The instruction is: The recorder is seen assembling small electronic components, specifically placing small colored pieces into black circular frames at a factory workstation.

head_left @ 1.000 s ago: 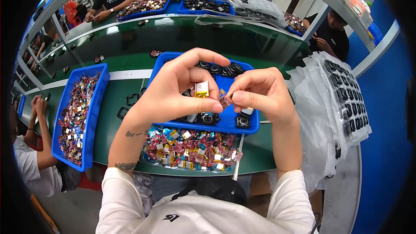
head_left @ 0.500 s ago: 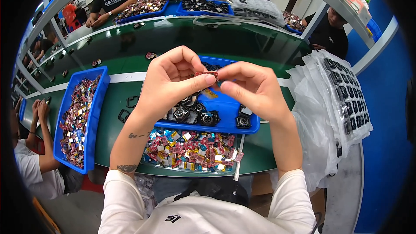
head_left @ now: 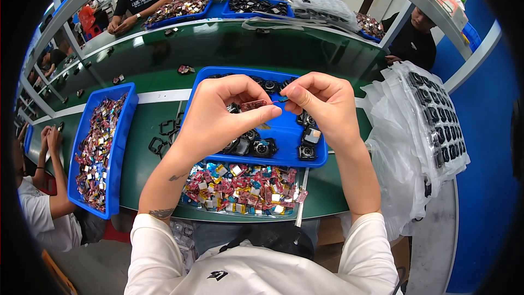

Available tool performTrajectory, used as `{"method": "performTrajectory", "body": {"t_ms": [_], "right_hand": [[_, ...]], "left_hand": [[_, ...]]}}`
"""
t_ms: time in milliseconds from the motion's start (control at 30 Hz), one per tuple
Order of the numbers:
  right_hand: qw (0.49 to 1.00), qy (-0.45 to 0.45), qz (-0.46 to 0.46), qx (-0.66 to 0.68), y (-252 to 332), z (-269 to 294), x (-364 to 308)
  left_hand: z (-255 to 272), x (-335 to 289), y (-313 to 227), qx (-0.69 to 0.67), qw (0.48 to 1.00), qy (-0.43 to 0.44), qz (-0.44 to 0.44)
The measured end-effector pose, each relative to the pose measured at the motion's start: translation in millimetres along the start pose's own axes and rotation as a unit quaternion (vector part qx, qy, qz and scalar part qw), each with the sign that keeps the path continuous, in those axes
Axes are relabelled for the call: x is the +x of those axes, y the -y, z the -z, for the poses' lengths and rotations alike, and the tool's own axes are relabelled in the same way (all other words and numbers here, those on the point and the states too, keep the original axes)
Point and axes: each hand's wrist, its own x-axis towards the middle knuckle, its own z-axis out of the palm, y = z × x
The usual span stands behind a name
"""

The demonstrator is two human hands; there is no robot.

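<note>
A long blue plastic bin (head_left: 121,131) of small foil-coloured parts sat far left. Left hand (head_left: 218,117) pinched a small reddish flat component (head_left: 252,105) above the blue plastic tray (head_left: 284,131) of black modules. Right hand (head_left: 322,104) pinched its thin wire end (head_left: 282,99).

White long sleeves pushed up; small dark logo on the chest; 2 dark tattoos on the left forearm (head_left: 164,194).
</note>
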Motion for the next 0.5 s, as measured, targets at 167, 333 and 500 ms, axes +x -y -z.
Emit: {"method": "performTrajectory", "body": {"t_ms": [167, 333, 500], "right_hand": [[1.000, -0.003, -0.028, 0.006, -0.3, 0.6, -1.1], [0.997, 0.032, -0.018, 0.066, 5.6, -4.8, -2.6], [0.998, 0.042, 0.011, 0.046, 6.1, -3.4, -2.9]], "left_hand": [[-5.8, 0.6, 0.1, 0.027, 0.997, -0.042, -0.050], [0.1, 1.1, 2.6, -0.080, 0.996, -0.028, -0.027], [-0.1, 0.3, -2.4, -0.099, 0.995, -0.013, -0.002]]}}
